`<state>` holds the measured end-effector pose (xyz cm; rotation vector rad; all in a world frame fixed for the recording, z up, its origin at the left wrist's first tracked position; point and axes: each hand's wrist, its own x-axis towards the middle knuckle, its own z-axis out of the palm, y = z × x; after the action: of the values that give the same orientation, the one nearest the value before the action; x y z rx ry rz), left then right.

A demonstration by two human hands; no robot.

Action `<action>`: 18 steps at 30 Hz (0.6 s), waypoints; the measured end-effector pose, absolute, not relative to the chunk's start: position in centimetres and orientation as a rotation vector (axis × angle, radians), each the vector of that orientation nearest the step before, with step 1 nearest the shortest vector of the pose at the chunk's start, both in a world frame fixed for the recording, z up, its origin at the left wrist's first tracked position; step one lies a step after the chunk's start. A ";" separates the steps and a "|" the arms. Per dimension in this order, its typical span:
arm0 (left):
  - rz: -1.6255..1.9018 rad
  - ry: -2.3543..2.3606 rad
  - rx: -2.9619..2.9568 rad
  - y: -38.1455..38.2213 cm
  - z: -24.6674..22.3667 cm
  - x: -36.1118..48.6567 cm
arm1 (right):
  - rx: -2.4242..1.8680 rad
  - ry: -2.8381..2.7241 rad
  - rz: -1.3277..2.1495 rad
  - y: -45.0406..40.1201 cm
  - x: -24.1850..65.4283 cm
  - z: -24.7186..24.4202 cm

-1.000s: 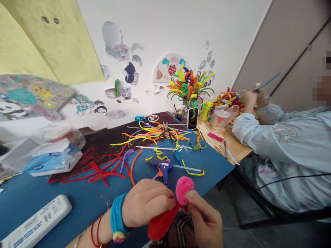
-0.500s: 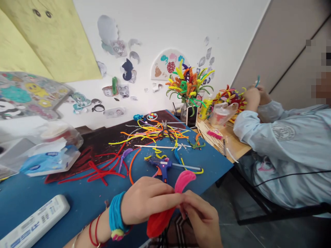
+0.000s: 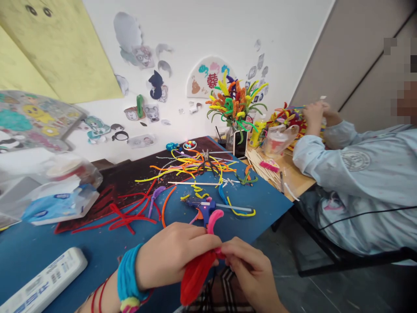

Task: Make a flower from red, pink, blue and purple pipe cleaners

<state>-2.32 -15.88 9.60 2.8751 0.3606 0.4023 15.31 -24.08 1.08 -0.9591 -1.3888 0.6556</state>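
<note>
The left hand [image 3: 172, 256] is closed around a red fuzzy piece [image 3: 197, 278], a plump, velvety oval that hangs below its fingers, just in front of the glue gun [image 3: 206, 209]. A pink fuzzy piece [image 3: 214, 221] rises above the same fingers in a soft, curved hook that overlaps the gun's handle in the view. The right hand [image 3: 250, 267] is narrowed to a pinch on a short pink end [image 3: 220, 253] beside the red; the fingers hide whether this joins the pink hook.

The glue gun is smooth blue and orange plastic, lying on the matte blue tabletop [image 3: 130, 243] with a straight, frosted glue stick [image 3: 237, 208] out of its back. Left of the gun are a club-shaped purple piece [image 3: 157, 194] and crossed, bristly red stems [image 3: 127, 219]. Beyond it lie a slim pale rod [image 3: 192, 183], a loose tangle of yellow and orange stems [image 3: 182, 167], metal-nosed pliers [image 3: 206, 164] and a round dish of small coloured balls [image 3: 190, 145]. Farther beyond the gun, to its right, a bushy bouquet of fuzzy stems [image 3: 234, 102] stands in a clear vase [image 3: 230, 138]. Well right of the gun, a person in a pale blue top [image 3: 355, 161] holds both hands together.
</note>
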 end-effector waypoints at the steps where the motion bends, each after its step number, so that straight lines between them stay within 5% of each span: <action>1: 0.382 0.367 2.861 -15.9 9.7 -2.3 | -0.957 -1.388 0.659 -24.0 15.3 1.1; 13: 0.372 0.442 2.824 -16.3 9.2 -1.8 | -1.039 -1.392 0.681 -23.6 15.6 0.9; 18: 0.475 0.448 2.893 -16.3 9.1 -1.8 | -1.188 -1.497 0.442 -23.7 16.4 2.0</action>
<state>-1.84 -16.28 9.06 2.8931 0.4485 0.4753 16.43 -23.65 1.97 -1.1881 -1.4975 0.4418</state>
